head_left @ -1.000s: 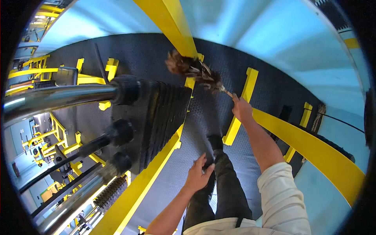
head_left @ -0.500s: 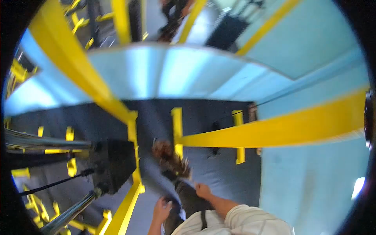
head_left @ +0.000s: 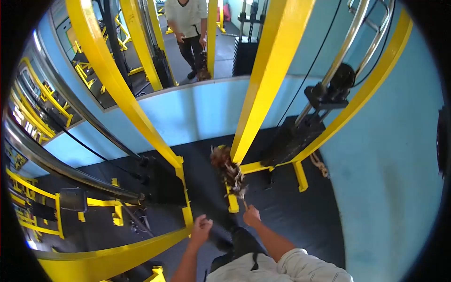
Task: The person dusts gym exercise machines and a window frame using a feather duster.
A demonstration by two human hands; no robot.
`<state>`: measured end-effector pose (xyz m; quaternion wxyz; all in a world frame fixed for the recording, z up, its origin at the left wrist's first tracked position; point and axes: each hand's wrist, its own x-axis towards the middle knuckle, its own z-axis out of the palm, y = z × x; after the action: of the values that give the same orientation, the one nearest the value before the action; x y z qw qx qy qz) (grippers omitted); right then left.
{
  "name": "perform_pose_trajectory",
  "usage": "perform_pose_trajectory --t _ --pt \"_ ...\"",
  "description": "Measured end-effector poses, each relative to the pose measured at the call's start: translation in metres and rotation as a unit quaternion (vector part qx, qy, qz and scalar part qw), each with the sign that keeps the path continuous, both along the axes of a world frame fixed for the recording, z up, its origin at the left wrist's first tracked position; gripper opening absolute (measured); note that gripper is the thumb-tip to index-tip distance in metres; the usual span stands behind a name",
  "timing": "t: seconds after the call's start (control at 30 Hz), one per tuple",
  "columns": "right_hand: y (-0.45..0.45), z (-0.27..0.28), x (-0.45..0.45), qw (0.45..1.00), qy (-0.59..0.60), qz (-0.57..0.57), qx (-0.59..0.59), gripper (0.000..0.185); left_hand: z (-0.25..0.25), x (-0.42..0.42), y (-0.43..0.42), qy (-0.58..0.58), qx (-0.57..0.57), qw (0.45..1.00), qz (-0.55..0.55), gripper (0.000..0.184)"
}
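A feather duster [head_left: 235, 178] with brown and pale feathers is in my right hand [head_left: 252, 215], fingers wrapped round its thin handle. Its feathered head points away from me, against or very near the foot of a yellow upright post [head_left: 263, 89]; contact is hard to tell. My left hand [head_left: 202, 227] hangs free with loosely bent fingers and holds nothing. Beside it, to the left, stands another yellow frame leg [head_left: 186, 207]. Below the duster a yellow foot bar [head_left: 232, 203] rests on the dark floor.
Cable machines surround me: a weight stack [head_left: 291, 143] at right, chrome guide rods [head_left: 70, 155] at left and a yellow beam [head_left: 117, 256] low at left. A blue wall [head_left: 380, 188] closes the right side. A mirror [head_left: 223, 47] ahead reflects a person and equipment. Rope [head_left: 318, 164] lies by the wall.
My view has swung and steadied; the mirror and right-hand weight stack now show more fully. The duster stays in my right hand, its head now by the post's base. My left hand remains free.
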<state>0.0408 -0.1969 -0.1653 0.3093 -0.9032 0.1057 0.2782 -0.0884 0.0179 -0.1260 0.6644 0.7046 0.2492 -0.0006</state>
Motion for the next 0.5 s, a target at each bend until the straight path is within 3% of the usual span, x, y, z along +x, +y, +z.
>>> perform_pose_trajectory --t 0.03,0.1,0.23,0.3,0.37,0.4,0.5 --pt "0.011 -0.009 0.000 1.000 -0.013 -0.026 -0.003 0.028 -0.015 -0.014 -0.007 -0.039 -0.058 0.998 -0.005 0.051" --pt "0.030 -0.039 0.001 0.999 0.026 -0.014 -0.015 0.029 -0.022 -0.044 -0.027 0.080 -0.005 0.996 -0.041 0.050" --pt "0.057 -0.111 0.043 0.994 0.098 -0.014 -0.047 0.032 -0.102 -0.121 -0.057 0.173 -0.010 0.978 -0.120 0.051" --pt "0.068 -0.160 0.053 0.996 0.051 -0.032 -0.058 0.039 -0.130 -0.144 -0.072 0.223 -0.033 0.970 -0.094 0.052" --pt "0.074 -0.223 0.064 0.995 0.034 0.041 -0.080 0.037 -0.161 -0.162 -0.082 0.278 -0.055 0.957 -0.067 0.052" --pt "0.074 -0.241 0.068 0.995 0.041 0.021 -0.089 0.036 -0.178 -0.170 -0.084 0.261 -0.037 0.963 -0.063 0.053" --pt "0.064 -0.243 0.038 0.994 0.065 0.010 -0.083 0.032 -0.185 -0.166 -0.078 0.253 -0.030 0.967 -0.027 0.052"
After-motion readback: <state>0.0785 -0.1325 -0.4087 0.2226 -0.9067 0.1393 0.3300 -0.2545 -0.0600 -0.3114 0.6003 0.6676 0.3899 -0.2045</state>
